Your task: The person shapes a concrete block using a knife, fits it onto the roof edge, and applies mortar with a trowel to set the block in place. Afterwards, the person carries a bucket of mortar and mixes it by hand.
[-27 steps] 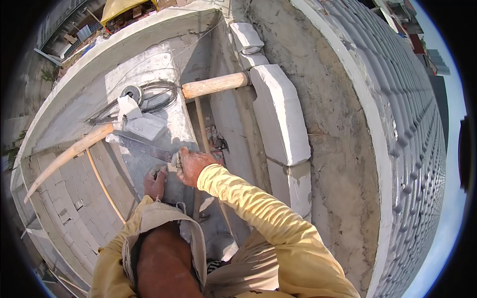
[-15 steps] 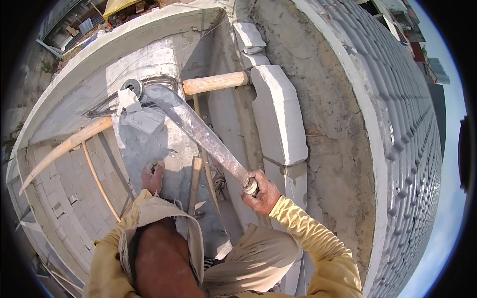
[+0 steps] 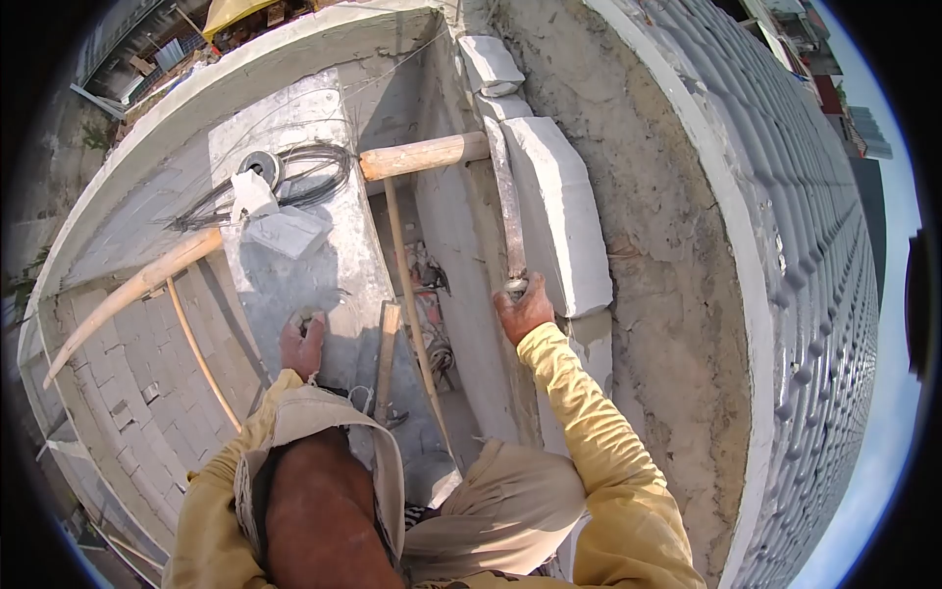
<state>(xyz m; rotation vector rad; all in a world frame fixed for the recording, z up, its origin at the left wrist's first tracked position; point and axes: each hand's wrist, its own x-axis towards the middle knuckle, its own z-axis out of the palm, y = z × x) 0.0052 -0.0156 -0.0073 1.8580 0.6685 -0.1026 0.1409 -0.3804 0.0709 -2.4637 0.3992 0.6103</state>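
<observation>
Holding a long knife [image 3: 508, 211], the right hand [image 3: 525, 309] is closing its fingers around the handle in the view from the head. The knife is standing away from the hand toward the far side, along the left edge of a big white block [image 3: 559, 216]; whether it is touching the block, I cannot tell. Its blade is showing itself as a narrow strip, slightly curved, grey-brown and spotted, with dull metal. A pale part of the handle is coming out above the fist.

The left hand [image 3: 302, 348] is resting by a grey board [image 3: 294, 108] with its fingers partly bent; whether it is gripping something, I cannot tell.

The block is having a chalky surface, its long side shining in the sun. On the board, dusty and smooth, a loose coil of thin dark wire [image 3: 319, 167] is lying, and near it pale broken pieces [image 3: 285, 231] with sharp corners. A round wooden pole [image 3: 422, 157] is reaching from the board toward the block, and a flat wooden stick [image 3: 389, 344] is lying nearer to the person. To the right, rough, stained cement [image 3: 677, 255] is running beside wavy, glossy grey roof tiles [image 3: 805, 216].
</observation>
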